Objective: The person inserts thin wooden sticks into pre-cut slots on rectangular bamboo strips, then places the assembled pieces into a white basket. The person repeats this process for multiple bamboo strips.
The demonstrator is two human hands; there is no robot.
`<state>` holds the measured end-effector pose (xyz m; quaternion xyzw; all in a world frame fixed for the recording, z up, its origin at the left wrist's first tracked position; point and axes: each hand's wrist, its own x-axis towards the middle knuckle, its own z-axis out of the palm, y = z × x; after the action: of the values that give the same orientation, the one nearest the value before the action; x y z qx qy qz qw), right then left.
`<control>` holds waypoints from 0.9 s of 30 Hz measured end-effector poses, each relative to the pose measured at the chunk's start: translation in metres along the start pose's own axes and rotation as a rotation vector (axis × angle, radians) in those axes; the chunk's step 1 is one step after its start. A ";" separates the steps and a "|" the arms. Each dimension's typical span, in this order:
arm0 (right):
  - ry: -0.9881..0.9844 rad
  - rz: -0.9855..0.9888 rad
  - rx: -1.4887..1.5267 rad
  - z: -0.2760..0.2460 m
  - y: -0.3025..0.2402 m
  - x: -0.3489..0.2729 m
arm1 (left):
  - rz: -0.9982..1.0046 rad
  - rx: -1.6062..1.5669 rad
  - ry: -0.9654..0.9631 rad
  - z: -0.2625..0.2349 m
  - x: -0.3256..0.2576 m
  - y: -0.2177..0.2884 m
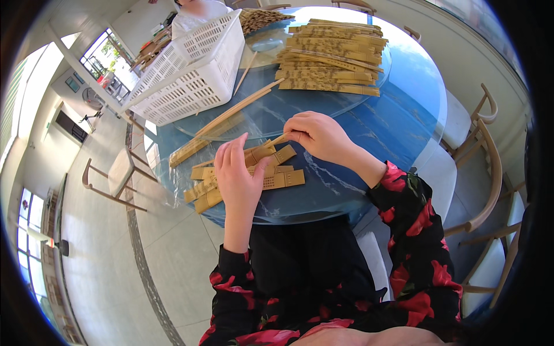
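My left hand (pixel 238 179) rests over a small pile of flat gold-brown paper chopstick sleeves (pixel 284 179) near the table's front edge. Its thumb and fingers are around one sleeve (pixel 259 154), partly hidden by the hand. My right hand (pixel 317 134) pinches the end of light wooden chopsticks (pixel 279 140), whose other end meets that sleeve; how far they go in is hidden. Just beyond my left hand, more long chopsticks (pixel 245 102) lie slantwise, their lower ends by another gold-brown sleeve (pixel 187 152).
A white perforated plastic basket (pixel 199 81) stands at the table's far left. A large stack of gold-brown sleeved chopsticks (pixel 332 60) lies on the round glass turntable (pixel 375 92); a browner bundle (pixel 262 20) is behind. Across sits a person (pixel 196 14). Wooden chairs (pixel 118 173) surround the table.
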<state>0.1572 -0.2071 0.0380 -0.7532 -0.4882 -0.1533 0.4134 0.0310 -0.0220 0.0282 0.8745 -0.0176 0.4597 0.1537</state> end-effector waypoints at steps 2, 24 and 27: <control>0.036 -0.006 -0.023 -0.003 0.001 0.002 | 0.008 0.034 -0.039 0.001 -0.003 -0.016; -0.586 0.538 1.311 -0.010 0.006 0.001 | 0.062 -0.175 -0.133 0.000 -0.003 -0.008; -0.608 0.564 1.335 -0.004 0.006 -0.001 | 0.059 -0.190 -0.152 0.003 -0.005 -0.009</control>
<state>0.1623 -0.2113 0.0373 -0.4496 -0.3591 0.4960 0.6502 0.0321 -0.0148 0.0208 0.8873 -0.0986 0.3928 0.2206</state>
